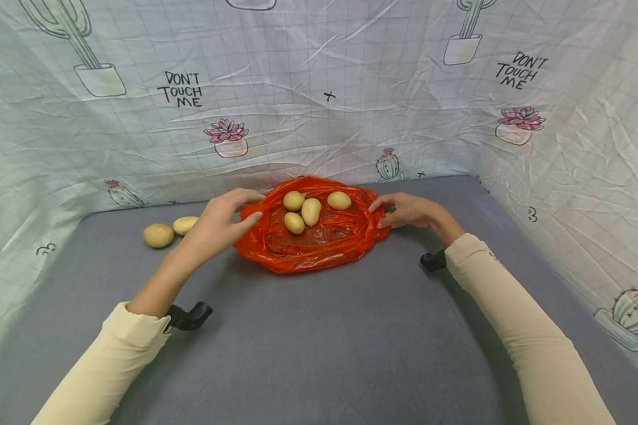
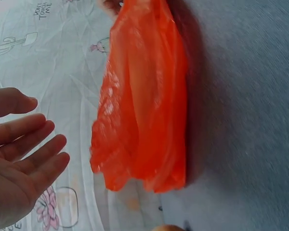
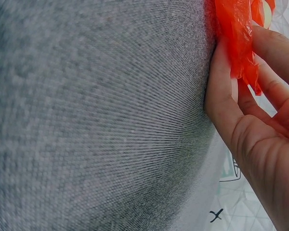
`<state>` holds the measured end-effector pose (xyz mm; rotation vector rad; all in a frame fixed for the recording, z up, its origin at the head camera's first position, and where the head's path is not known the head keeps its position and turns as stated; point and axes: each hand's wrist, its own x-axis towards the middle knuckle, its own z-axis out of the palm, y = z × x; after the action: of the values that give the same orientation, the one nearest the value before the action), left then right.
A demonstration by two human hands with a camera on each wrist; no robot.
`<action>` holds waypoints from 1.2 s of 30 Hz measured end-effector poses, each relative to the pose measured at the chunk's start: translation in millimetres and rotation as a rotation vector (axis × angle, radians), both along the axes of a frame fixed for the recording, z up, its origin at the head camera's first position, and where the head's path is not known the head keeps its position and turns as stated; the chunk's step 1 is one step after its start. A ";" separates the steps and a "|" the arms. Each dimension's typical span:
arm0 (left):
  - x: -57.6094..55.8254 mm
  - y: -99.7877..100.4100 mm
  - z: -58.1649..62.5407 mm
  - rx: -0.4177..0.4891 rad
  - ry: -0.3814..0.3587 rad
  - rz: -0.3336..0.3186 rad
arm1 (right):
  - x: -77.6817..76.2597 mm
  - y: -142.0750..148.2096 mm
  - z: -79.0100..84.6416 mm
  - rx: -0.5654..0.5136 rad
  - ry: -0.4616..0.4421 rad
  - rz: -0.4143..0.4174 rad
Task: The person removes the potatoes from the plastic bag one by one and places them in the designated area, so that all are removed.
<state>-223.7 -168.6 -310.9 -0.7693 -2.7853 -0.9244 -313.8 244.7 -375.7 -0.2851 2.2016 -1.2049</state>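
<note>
A red plastic bag (image 1: 319,260) lies spread with its mouth facing up, and several yellow potatoes (image 1: 311,212) rest inside it. At its left side is my left hand (image 1: 220,221). In the left wrist view that hand (image 2: 24,154) has its fingers extended, holding nothing and apart from the bag (image 2: 139,106). On the opposite side my right hand (image 1: 406,211) holds the bag's edge. The right wrist view has the thumb and fingers of this hand (image 3: 260,130) around a fold of the red plastic (image 3: 238,38).
Two more potatoes (image 1: 158,235) lie on the grey table (image 1: 319,348) to the left, behind my left forearm. A hanging cloth printed with cacti (image 1: 308,118) stands right behind the bag and along both sides. Black wrist mounts (image 1: 190,317) stick out from my wrists.
</note>
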 end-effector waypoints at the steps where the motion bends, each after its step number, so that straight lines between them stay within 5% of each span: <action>1: -0.6 1.9 0.1 0.004 -0.002 -0.001 | 0.0 -0.1 0.0 -0.003 -0.001 0.000; 17: -17.4 28.2 4.1 0.105 -0.120 -0.065 | -0.7 -0.3 -0.8 0.006 0.004 0.002; 28: -40.1 45.3 3.2 -0.045 -0.236 -0.107 | -0.6 1.3 -1.5 -0.006 -0.009 -0.011; 36: -62.5 55.2 3.0 -0.119 -0.399 -0.129 | -1.1 0.8 -2.8 0.006 -0.002 -0.014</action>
<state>-286.2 -113.4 -307.9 -0.8751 -3.1913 -1.0429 -314.9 245.5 -378.5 -0.2662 2.2083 -1.2052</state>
